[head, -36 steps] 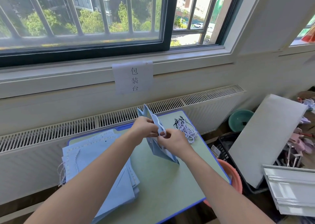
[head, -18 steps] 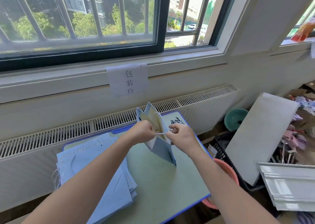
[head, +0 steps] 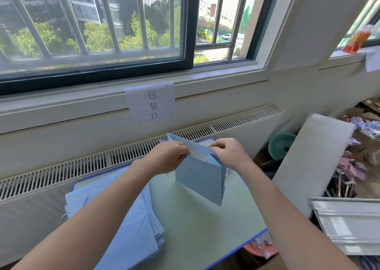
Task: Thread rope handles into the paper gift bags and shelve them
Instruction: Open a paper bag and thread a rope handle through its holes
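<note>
Hands, left (head: 168,156) and right (head: 228,152), pinching blue paper bag (head: 202,177) rim, above table (head: 205,224)

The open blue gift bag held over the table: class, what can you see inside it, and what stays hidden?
Inside the open blue gift bag, only a pale inner wall shows near the mouth, with a short bit of rope at the rim. The left hand and right hand grip the rim; the bag's depths are hidden.
</note>
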Demonstrator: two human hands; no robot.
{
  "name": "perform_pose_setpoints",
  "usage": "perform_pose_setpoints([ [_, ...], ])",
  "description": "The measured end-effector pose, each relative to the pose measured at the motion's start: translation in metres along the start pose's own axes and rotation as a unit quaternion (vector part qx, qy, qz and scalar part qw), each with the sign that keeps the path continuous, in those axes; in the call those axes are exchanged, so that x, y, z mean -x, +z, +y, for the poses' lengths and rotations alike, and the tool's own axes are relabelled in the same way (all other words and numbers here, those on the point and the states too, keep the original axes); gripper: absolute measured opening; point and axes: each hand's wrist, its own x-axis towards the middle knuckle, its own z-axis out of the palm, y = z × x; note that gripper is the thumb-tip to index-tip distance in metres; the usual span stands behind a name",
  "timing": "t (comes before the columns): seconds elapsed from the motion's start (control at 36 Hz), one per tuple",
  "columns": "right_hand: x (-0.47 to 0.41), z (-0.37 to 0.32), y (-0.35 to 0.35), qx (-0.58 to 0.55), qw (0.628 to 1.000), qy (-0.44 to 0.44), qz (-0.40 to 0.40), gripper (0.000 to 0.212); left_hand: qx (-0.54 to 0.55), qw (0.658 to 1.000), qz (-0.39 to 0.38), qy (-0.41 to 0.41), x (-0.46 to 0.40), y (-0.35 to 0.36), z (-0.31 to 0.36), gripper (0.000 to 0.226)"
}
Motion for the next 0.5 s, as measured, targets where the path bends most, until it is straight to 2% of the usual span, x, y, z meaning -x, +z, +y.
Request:
perform_pose_setpoints([
  [0.11,-0.006,-0.003,-0.004,-0.037,0.999,-0.015,0.026,0.014,-0.037,0.998,0.049,-0.017,-0.006,-0.001,0.005,0.025],
  [0.22,-0.008,-0.002,-0.001,-0.021,0.997,-0.042,0.065,0.009,-0.004,0.996,0.065,-0.063,-0.008,-0.004,0.010,0.024],
  [0.36,-0.003,0.004,0.020,0.081,0.978,-0.098,0.167,0.020,0.088,0.987,0.056,-0.122,-0.006,-0.003,0.009,0.019],
  [0.5,0.010,0.004,0.050,0.122,0.962,-0.103,0.222,0.037,0.149,0.977,0.028,-0.150,-0.002,0.000,0.009,0.017],
])
